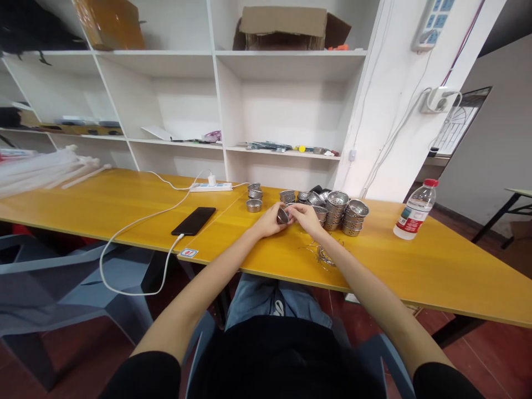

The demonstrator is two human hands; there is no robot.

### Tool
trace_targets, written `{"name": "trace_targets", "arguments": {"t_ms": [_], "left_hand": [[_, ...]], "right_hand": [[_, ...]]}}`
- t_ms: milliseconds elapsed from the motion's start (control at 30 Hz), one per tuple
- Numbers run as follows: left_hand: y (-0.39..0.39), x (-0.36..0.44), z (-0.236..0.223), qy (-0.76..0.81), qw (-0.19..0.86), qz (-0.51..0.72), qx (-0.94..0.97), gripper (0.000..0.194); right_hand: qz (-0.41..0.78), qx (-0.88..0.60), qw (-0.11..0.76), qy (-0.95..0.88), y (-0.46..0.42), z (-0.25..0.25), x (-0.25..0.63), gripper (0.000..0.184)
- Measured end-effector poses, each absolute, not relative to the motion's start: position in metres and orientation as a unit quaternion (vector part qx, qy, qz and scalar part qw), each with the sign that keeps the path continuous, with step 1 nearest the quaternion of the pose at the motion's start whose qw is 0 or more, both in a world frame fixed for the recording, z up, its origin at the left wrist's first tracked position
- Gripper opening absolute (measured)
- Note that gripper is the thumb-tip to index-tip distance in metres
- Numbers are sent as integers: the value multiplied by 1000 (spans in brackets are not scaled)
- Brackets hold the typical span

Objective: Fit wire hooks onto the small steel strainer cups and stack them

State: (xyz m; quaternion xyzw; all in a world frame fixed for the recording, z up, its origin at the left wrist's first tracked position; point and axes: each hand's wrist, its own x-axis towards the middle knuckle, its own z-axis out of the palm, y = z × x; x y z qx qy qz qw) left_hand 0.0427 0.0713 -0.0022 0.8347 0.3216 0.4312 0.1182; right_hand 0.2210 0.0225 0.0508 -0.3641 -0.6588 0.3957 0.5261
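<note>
My left hand (269, 220) is wrapped round a small round metal cup (282, 216), tilted on its side above the table. Close beside it, my right hand (306, 217) has its fingers pinched together at the cup's edge; whatever lies between those fingertips is too small to make out. Stacks of perforated steel cups (336, 209) stand just behind and to the right of my hands. Left of my hands are more small metal cups (254, 205). Under my right forearm lies a loose tangle of thin wire pieces (324, 256).
A black phone (194, 221) on a white cable lies on the yellow table (415, 271) to the left. Behind it sits a power strip (211, 187). A red-capped bottle (415, 210) stands at the right. White shelves (286, 105) rise behind the table.
</note>
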Motion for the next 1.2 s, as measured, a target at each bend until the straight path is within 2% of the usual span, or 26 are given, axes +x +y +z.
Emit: {"name": "trace_targets", "arguments": {"t_ms": [133, 333, 600, 833, 1200], "left_hand": [[57, 27, -7, 318, 142, 431, 832, 70], [45, 6, -6, 348, 147, 431, 820, 82], [36, 26, 5, 259, 114, 409, 868, 78], [32, 21, 6, 282, 93, 388, 872, 80], [26, 25, 11, 284, 123, 371, 875, 79]], "right_hand": [[412, -346, 527, -657, 13, 57, 218, 32], [516, -312, 505, -617, 1, 59, 211, 31], [554, -321, 479, -601, 2, 57, 208, 27], [553, -326, 475, -602, 9, 51, 213, 28], [564, -336, 457, -600, 14, 47, 213, 28]]}}
